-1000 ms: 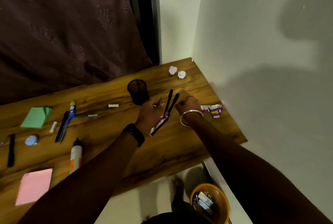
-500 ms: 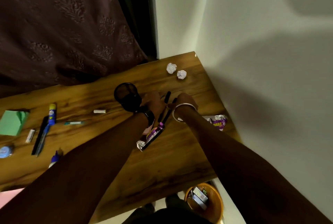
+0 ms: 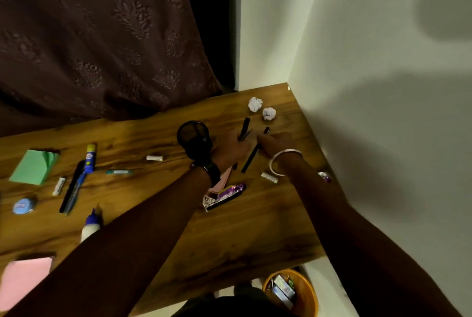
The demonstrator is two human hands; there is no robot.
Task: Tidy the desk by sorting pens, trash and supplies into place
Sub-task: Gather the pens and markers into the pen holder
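Two arms reach over a wooden desk. The left hand and the right hand are close together on some black pens, right beside a black mesh cup. Two white paper balls sit near the far corner. A shiny purple wrapper lies by the left wrist. Farther left are a glue bottle, a green note pad and a pink note pad. An orange bin stands on the floor below

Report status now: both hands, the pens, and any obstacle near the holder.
Left hand and right hand on black pens, grips unclear. Mesh pen holder upright beside left hand. Purple wrapper lying nearby.
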